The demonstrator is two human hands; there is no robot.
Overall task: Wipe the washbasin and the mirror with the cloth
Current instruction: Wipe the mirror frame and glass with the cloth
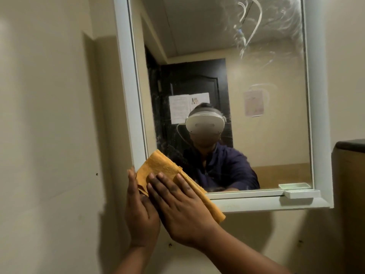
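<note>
Right hand (177, 206): raised from the lower right, forearm running diagonally up; fingers straight and spread, palm pressed flat on the cloth (162, 169). Nothing was gripped.

Left hand (141, 212): raised beside the right and partly overlapped by it; fingers extended upward along the cloth's left edge, with the fingertips beside the lower end of the frame's left upright. Whether the thumb pinched the cloth could not be told.

Cloth: orange-yellow, soft and slightly nubbed, folded into a thick elongated pad. It was laid diagonally across the lower left corner of the mirror (256, 125), covering glass and frame alike, with its lower end hanging just past the bottom ledge.

Mirror: rectangular glass set in a smooth white frame (130, 95) with a shallow ledge along the bottom. Pale swirled smears were seen on the upper right of the glass. A small white rectangular tray (302, 193) was seated at the ledge's right end.

Wall (49, 115): cream, matte, plain.

The washbasin was not in view.
</note>
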